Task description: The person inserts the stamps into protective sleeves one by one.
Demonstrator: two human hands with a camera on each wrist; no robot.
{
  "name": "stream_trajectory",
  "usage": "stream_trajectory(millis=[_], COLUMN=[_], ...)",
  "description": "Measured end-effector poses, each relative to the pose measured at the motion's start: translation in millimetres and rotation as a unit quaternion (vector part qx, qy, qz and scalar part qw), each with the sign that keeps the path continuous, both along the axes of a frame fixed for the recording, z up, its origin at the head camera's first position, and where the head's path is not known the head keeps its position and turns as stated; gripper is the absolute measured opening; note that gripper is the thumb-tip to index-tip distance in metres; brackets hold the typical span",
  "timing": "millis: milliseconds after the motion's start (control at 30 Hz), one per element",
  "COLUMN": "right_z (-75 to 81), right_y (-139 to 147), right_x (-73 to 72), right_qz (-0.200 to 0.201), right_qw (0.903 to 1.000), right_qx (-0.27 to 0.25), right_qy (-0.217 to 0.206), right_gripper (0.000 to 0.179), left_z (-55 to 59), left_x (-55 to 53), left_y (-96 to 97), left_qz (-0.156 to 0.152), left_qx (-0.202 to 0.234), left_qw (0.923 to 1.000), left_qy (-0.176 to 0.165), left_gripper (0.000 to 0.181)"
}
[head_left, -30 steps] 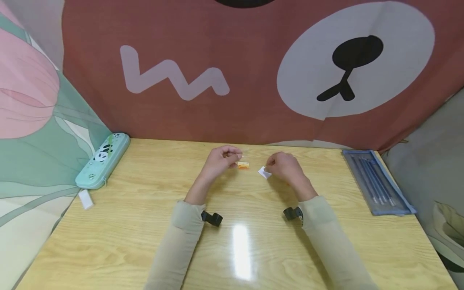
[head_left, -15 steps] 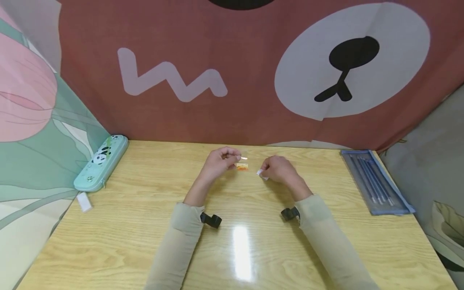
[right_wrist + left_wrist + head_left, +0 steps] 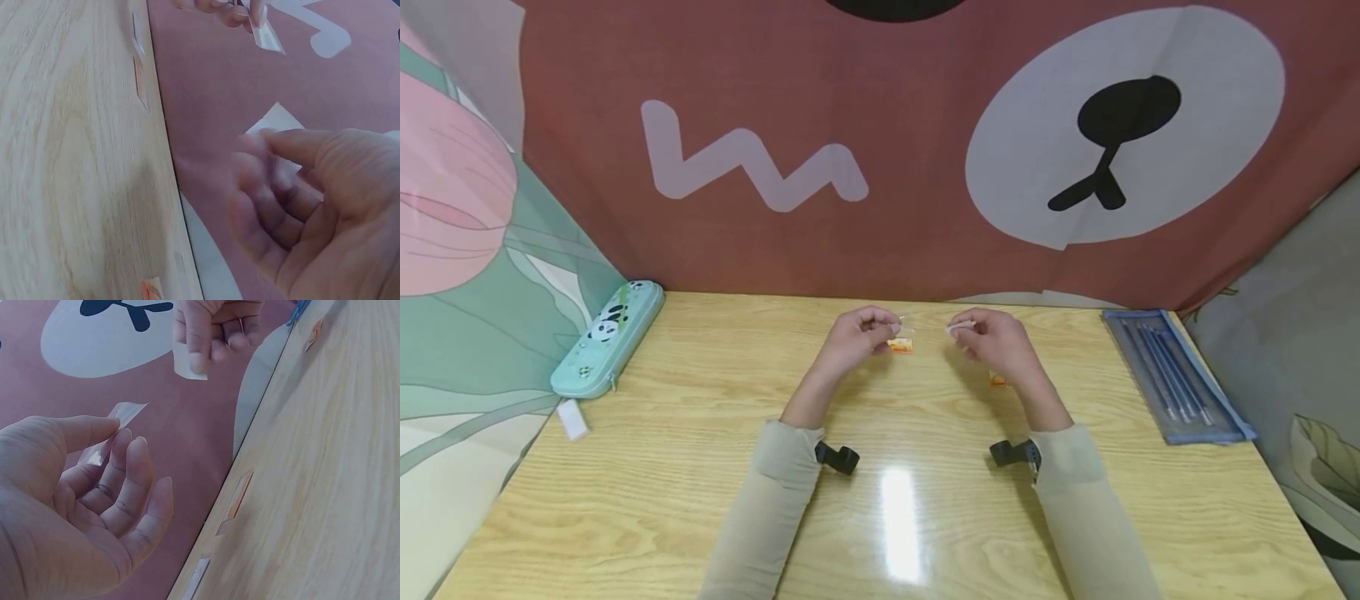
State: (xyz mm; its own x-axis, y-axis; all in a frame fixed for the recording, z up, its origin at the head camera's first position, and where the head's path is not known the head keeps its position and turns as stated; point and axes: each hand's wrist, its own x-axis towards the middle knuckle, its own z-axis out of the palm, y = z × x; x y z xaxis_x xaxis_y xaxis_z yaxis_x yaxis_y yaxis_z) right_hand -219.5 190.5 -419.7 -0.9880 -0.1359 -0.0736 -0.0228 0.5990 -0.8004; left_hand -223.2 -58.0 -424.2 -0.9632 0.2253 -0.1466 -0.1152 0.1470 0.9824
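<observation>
My left hand (image 3: 853, 340) pinches a small clear plastic sleeve (image 3: 128, 412) between thumb and index finger, above the table's far part. To its right, my right hand (image 3: 1003, 343) pinches a small white piece (image 3: 281, 120) with a serrated edge, also raised off the table. The two hands are apart. Below the left hand lies a small orange-and-white piece (image 3: 901, 345), with a narrow white piece (image 3: 197, 578) near it in the left wrist view. Another orange piece (image 3: 997, 379) is partly hidden by my right wrist.
A mint pencil case (image 3: 608, 340) with a panda print lies at the table's left edge, beside a white block (image 3: 572, 419). At the right is a blue-edged mesh pouch (image 3: 1176, 375) holding several pencils. A printed red cloth (image 3: 910, 242) hangs behind the wooden table (image 3: 700, 500).
My right hand has lifted the white piece and moved slightly up and right, uncovering the orange piece near its wrist. The left hand stays nearly in place; its plastic sleeve has changed angle.
</observation>
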Motion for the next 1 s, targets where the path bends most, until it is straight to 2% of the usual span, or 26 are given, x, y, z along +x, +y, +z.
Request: stream_trajectory(millis=[267,433,567,733,867,1000], right_z=[1.4,3.3,4.5,3.9,2.4,4.9], right_y=[0.6,2.4,4.4,3.7,0.9,-4.1], right_x=[2.7,3.5,4.4,4.3,4.8,7.2], right_qz=[-0.014,-0.025,-0.028,-0.011,0.003,0.009], right_qw=[0.9990,0.9991,0.9995,0.9972,0.9909,0.9865], right_qx=[-0.015,-0.010,-0.013,-0.070,-0.133,-0.162], right_qy=[0.041,0.033,0.010,-0.023,-0.019,-0.018], right_gripper=[0.020,0.027,0.036,0.047,0.038,0.035], left_z=[-0.5,-2.5,-4.4,-5.5,-6.4,-6.5], left_x=[0.1,-0.9,-1.2,-1.1,-1.1,-0.9], left_y=[1.0,3.8,5.4,5.0,5.4,7.0], left_qz=[0.001,-0.004,-0.006,-0.007,-0.003,0.000], left_qx=[0.008,0.009,0.009,0.003,0.013,0.042], left_qw=[0.9999,1.0000,0.9999,0.9999,0.9998,0.9990], left_qy=[-0.009,-0.002,-0.004,-0.012,-0.013,-0.016], left_gripper=[0.024,0.020,0.020,0.027,0.028,0.024])
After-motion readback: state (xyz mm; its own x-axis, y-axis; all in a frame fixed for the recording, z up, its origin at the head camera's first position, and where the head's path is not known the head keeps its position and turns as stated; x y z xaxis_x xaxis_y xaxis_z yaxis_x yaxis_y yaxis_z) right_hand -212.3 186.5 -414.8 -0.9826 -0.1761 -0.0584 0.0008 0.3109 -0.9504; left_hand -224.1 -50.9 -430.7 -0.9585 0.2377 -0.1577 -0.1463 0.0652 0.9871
